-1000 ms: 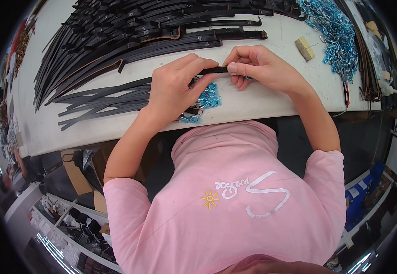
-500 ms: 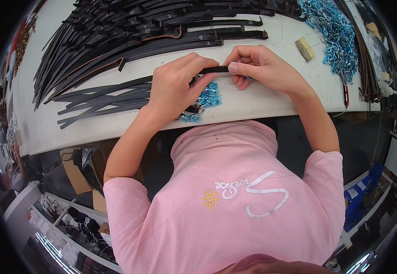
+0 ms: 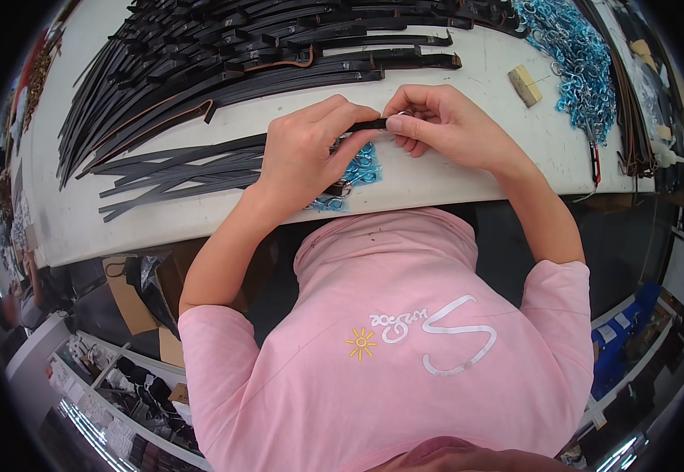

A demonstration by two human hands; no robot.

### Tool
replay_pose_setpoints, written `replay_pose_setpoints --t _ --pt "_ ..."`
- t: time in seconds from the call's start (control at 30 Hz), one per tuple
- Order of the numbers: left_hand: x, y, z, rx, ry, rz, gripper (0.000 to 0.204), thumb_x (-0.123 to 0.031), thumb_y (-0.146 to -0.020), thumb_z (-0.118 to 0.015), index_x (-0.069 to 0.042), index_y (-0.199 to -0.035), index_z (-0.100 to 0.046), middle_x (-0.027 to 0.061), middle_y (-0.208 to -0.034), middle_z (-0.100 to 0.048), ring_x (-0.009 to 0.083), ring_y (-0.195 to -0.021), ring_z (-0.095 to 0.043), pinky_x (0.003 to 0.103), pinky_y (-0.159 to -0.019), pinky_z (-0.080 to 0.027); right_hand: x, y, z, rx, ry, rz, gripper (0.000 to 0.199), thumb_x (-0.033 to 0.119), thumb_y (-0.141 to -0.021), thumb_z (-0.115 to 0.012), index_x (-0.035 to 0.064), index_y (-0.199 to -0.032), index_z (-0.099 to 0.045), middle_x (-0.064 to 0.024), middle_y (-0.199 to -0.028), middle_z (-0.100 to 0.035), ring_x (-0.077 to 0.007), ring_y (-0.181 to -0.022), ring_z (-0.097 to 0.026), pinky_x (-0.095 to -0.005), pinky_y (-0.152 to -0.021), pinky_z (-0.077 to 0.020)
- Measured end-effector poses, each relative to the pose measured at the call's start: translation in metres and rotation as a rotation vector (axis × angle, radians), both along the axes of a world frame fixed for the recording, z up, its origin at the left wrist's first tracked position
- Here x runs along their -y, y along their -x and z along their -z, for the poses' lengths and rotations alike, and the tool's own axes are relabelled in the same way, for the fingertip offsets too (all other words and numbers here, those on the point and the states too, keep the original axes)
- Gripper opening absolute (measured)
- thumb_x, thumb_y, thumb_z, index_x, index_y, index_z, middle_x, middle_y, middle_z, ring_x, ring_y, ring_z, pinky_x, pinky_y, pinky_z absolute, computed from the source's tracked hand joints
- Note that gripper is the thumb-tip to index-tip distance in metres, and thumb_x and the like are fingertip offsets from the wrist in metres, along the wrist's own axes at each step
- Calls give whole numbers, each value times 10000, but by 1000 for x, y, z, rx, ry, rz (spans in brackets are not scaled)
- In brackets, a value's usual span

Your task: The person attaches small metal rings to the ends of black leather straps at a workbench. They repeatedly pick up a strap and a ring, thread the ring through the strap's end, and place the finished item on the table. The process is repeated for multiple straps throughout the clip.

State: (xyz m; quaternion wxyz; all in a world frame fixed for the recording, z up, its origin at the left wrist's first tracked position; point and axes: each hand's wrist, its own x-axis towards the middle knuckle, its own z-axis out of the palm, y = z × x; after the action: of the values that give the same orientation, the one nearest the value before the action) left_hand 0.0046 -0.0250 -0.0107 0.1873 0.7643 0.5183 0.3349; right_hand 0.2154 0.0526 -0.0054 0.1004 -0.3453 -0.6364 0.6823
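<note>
A black strap (image 3: 369, 125) runs between my two hands above the white table. My left hand (image 3: 304, 145) is closed round it, thumb and fingers pinching it near its right end. At that end my right hand (image 3: 440, 126) pinches the strap's tip, where a bit of shiny metal ring (image 3: 403, 114) shows by the fingertips. Under and beside my left hand lies a small pile of metal rings in blue wrap (image 3: 364, 165), partly covered by the hand. Several loose black straps (image 3: 181, 169) fan out to the left of my left wrist.
A large heap of black straps (image 3: 232, 47) covers the far side of the table (image 3: 468, 185). At the right are a yellowish block (image 3: 525, 85), a pile of blue-wrapped metal rings (image 3: 574, 59), a red-handled tool (image 3: 595, 161) and hanging brown straps (image 3: 633, 134).
Both hands have shifted slightly; the right has moved a little down and its fingers have closed further over the strap's end. Less of the strap shows between the hands.
</note>
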Motion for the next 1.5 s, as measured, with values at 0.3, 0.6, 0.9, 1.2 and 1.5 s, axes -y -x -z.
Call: replay_pose_setpoints --t 0.3,0.6,0.9,1.2,1.5 --pt "-14 14 -15 366 657 126 206 -120 -903 -626 33 -1041 -646 33 -851 -683 60 -622 -528 202 -574 -441 1 4 0 62 -16 -5 178 198 -961 -611 20 -962 -616 1 -791 -590 -58 -712 -557 -220 -670 -501" --pt "-46 22 -14 508 1076 208 219 -178 -879 -641 -1 -1008 -644 67 -828 -709 56 -647 -597 193 -572 -475 -4 5 -2 67 2 -35 215 237 -968 -604 25 -940 -617 3 -762 -582 -62 -696 -555 -221 -660 -497" --pt "-49 22 -10 468 1062 229 189 -169 -858 -645 -12 -963 -656 58 -801 -702 54 -622 -594 183 -541 -463 -8 7 -2 76 35 -56 214 229 -954 -614 17 -930 -627 -26 -789 -616 -92 -709 -602 -238 -660 -528" --pt "-51 23 -8 473 1077 254 178 -170 -885 -632 -18 -976 -647 61 -804 -706 54 -623 -603 177 -542 -468 -9 7 -3 81 15 -68 216 232 -954 -614 18 -930 -627 -26 -792 -620 -91 -712 -605 -238 -656 -531" --pt "-51 25 -8 490 1077 267 174 -176 -889 -626 -23 -971 -647 65 -812 -710 54 -627 -614 176 -540 -469 -9 8 -5 88 19 -64 208 227 -948 -615 21 -921 -630 -22 -790 -619 -88 -713 -603 -234 -651 -527"
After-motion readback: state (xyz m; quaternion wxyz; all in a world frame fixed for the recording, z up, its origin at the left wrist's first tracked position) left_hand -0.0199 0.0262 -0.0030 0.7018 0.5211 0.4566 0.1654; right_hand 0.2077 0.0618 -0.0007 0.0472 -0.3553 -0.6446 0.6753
